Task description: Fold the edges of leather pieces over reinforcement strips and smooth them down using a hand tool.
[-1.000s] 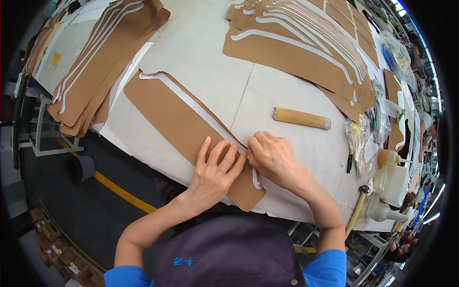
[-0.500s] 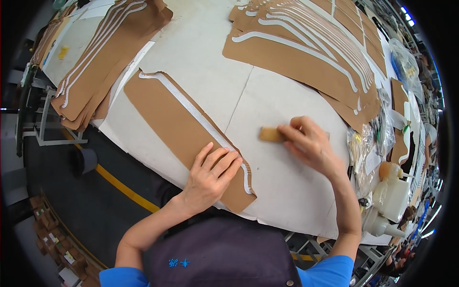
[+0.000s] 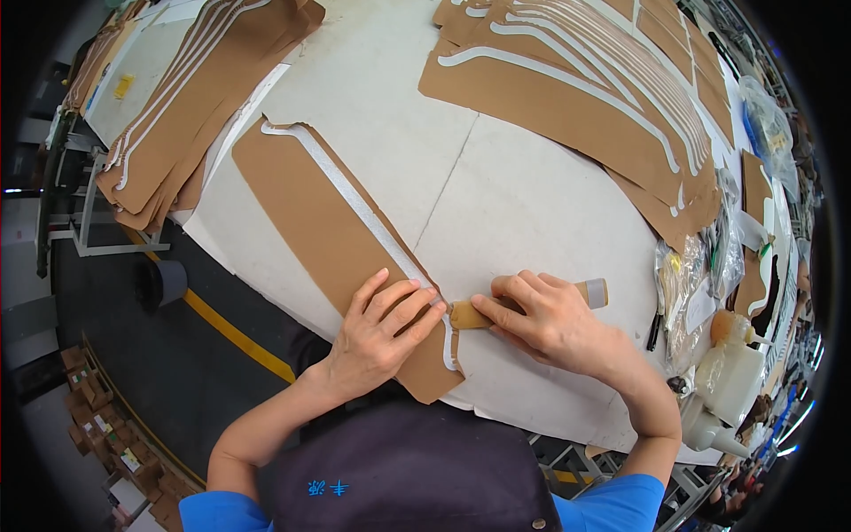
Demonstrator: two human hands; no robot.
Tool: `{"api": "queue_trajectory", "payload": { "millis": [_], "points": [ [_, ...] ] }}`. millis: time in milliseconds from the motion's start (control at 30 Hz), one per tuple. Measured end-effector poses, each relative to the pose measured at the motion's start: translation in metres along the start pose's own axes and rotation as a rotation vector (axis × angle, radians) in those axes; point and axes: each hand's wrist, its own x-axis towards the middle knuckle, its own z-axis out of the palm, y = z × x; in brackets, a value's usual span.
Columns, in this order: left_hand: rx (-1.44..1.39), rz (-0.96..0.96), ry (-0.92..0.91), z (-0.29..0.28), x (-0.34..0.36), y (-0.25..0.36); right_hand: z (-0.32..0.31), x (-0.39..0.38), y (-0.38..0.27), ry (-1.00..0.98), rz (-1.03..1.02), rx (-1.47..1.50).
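A long brown sheet piece [image 3: 297, 226] lies slantwise in front of me, with a white strip [image 3: 359, 208] along its shaped right edge. Stretched fingers of my left hand [image 3: 377, 332] press flat on the piece and strip near its lower end. My right hand [image 3: 545, 324] grips a flat tan scraper-like tool [image 3: 470, 314]; its grey end [image 3: 597, 293] sticks out behind the hand. The tool's front end meets the notched edge of the piece, just right of my left fingertips. My palm hides the tool's middle.
The pale table [image 3: 372, 80] carries a fanned stack of similar brown pieces [image 3: 550, 97] at far right and another stack [image 3: 191, 106] at far left. Plastic bags [image 3: 683, 293] and a whitish bottle [image 3: 731, 377] stand right. A dark bin [image 3: 164, 284] is on the floor.
My right hand has come down and left with the tool, bringing its tip to the edge of the piece. The left hand stays pressed in nearly the same place.
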Motion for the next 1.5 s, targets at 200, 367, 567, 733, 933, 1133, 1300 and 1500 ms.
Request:
{"api": "queue_trajectory", "payload": {
  "millis": [200, 367, 567, 733, 933, 1133, 1300, 1500],
  "points": [
    [-0.029, -0.011, -0.056, -0.002, 0.0, -0.001, 0.0, 0.002, -0.005, -0.007, 0.021, 0.003],
    [-0.04, 0.004, -0.039, 0.0, -0.004, -0.004, 0.003, 0.0, -0.011, -0.003, 0.066, 0.052],
    [-0.088, -0.008, 0.048, 0.003, -0.006, -0.004, 0.019, 0.013, -0.038, 0.218, 0.644, 0.44],
    [-0.088, 0.004, 0.066, 0.005, -0.01, -0.007, 0.046, 0.041, -0.045, 0.169, 0.602, 0.301],
    [-0.044, 0.037, 0.046, 0.004, -0.01, -0.005, 0.045, 0.046, -0.047, 0.145, 0.565, 0.231],
    [-0.023, 0.064, 0.055, 0.004, -0.008, -0.006, 0.026, 0.052, -0.023, -0.05, 0.337, 0.132],
    [-0.03, 0.066, 0.022, 0.004, -0.009, -0.007, -0.005, 0.041, 0.008, -0.232, 0.475, 0.069],
    [0.003, 0.049, 0.012, 0.004, -0.011, -0.005, -0.001, 0.011, -0.033, -0.035, 0.528, 0.119]
  ]
}}
